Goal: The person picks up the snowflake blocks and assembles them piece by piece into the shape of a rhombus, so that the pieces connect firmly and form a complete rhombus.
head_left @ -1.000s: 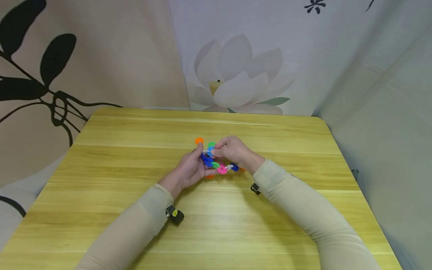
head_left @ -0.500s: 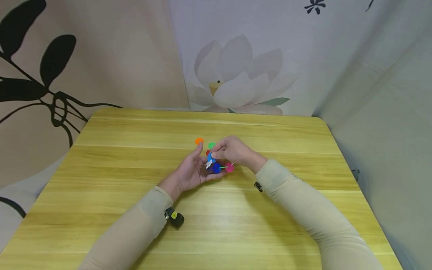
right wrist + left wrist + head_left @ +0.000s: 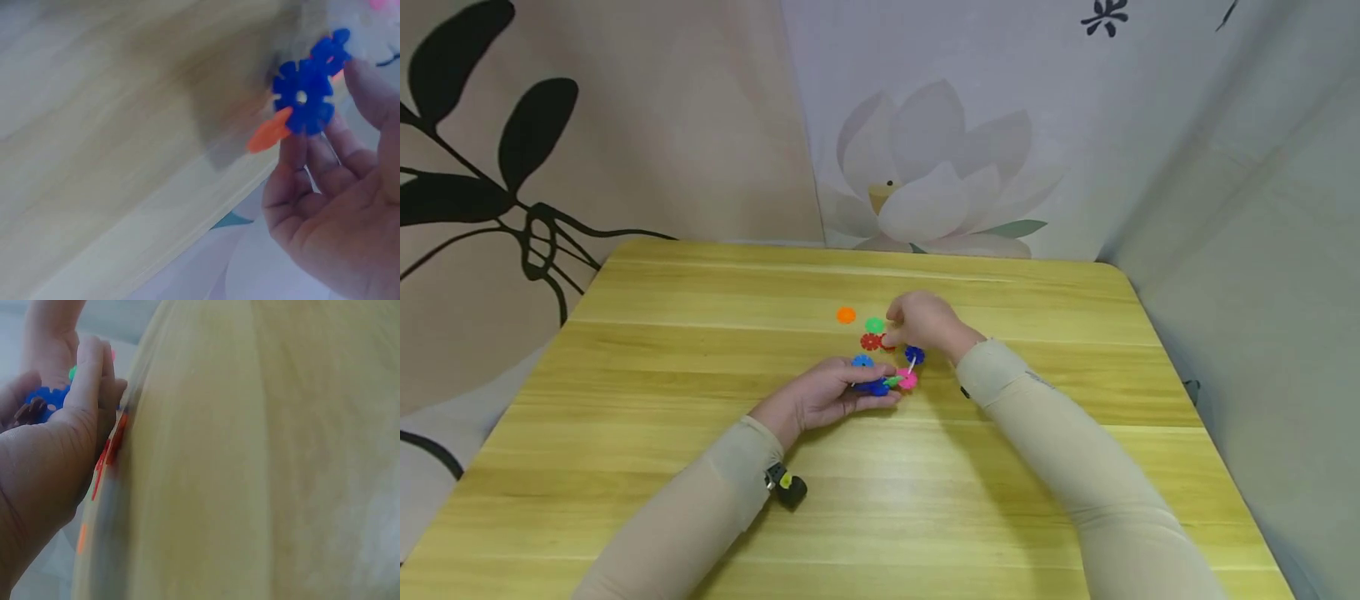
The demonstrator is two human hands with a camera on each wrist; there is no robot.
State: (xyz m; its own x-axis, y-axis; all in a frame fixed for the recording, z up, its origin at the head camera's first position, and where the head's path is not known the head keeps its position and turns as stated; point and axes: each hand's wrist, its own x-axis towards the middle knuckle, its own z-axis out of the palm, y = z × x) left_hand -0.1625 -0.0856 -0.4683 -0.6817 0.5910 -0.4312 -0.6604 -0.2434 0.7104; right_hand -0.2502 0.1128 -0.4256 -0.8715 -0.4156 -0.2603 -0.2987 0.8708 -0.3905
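Note:
My left hand (image 3: 838, 392) holds a chain of interlocking snowflake discs, its thumb lying over the blue discs (image 3: 876, 387). From the chain stick out a light blue disc (image 3: 862, 361), a green one (image 3: 892, 381), a pink one (image 3: 907, 380) and a dark blue one (image 3: 915, 355). My right hand (image 3: 927, 321) is above the table, its fingertips at a red disc (image 3: 888, 342) partly hidden by them. In the right wrist view, a dark blue disc (image 3: 303, 97) and an orange disc (image 3: 270, 131) hang in front of the spread fingers.
Another red disc (image 3: 870, 342) lies just left of the right fingertips. Behind it on the wooden table (image 3: 737, 292) are a green disc (image 3: 875, 325) and an orange disc (image 3: 846, 315). A printed curtain (image 3: 715, 125) stands beyond the table's far edge.
My right hand has let go of the light blue disc in the chain and moved to the red discs. My left thumb has come down onto the chain, which sits slightly lower.

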